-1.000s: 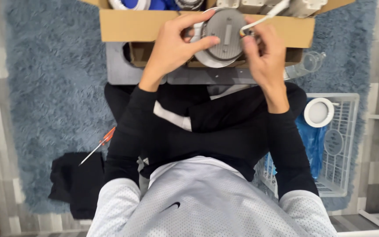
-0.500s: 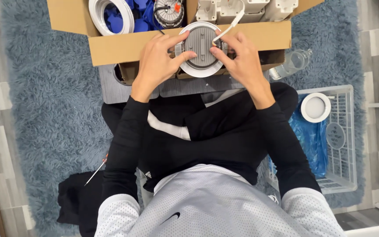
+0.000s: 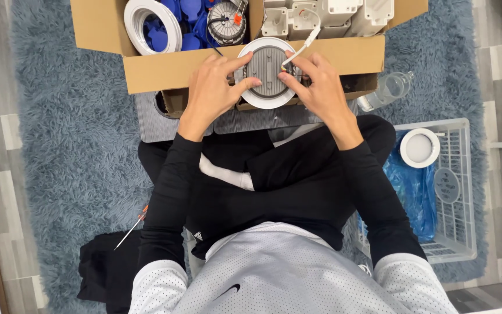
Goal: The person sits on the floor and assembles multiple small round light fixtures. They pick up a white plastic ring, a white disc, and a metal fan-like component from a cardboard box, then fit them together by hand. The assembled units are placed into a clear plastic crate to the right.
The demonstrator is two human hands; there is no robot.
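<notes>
Both hands hold a round recessed light fixture (image 3: 267,71) with a white rim and grey ribbed back, just above the near edge of a cardboard box (image 3: 146,72). My left hand (image 3: 216,90) grips its left side, the thumb lying across the ribbed back. My right hand (image 3: 316,87) grips the right side, fingers by a white wire (image 3: 303,43) that runs from the fixture up into the box.
The box holds a white ring (image 3: 149,23), blue parts (image 3: 196,26), another light unit (image 3: 226,22) and white housings (image 3: 326,14). A white basket (image 3: 454,192) at right holds a round light (image 3: 419,147) and blue plastic. A clear bottle (image 3: 387,90) and a screwdriver (image 3: 130,228) lie on the rug.
The view has shifted so more of the box shows. Both hands stay on the fixture, now lower in view, and my left thumb has moved onto its back.
</notes>
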